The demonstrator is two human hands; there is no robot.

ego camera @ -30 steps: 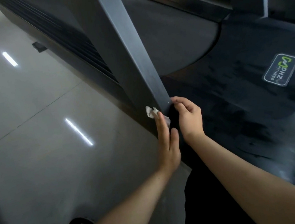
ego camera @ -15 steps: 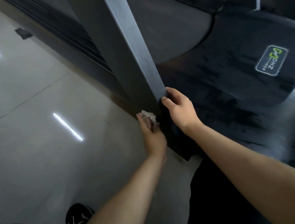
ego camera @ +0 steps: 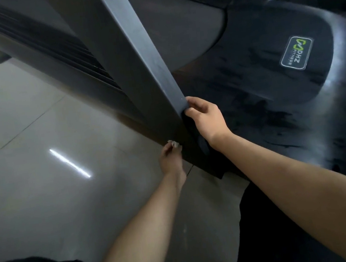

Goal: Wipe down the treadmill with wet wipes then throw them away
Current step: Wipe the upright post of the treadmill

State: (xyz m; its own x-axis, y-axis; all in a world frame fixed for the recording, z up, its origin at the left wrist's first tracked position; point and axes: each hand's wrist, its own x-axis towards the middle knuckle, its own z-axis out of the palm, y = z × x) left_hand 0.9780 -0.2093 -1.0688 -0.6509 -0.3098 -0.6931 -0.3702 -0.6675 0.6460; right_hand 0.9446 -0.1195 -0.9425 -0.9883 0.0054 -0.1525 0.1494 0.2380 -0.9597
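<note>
The single head-worn wide-angle camera looks forward and steeply down from above and behind the right hand, which grips the treadmill upright near frame centre, at close range. The left hand with the wet wipe appears just below-left of that grip; floor fills the frame left of it, motor cover right.

Dark treadmill, small crumpled wet wipe.
Grey upright post slants across view. Wipe is whitish and bunched, pinched in left hand against post's foot, floor side. Streaky black motor cover right of post, belt beyond it. Right hand grips post's edge.
</note>
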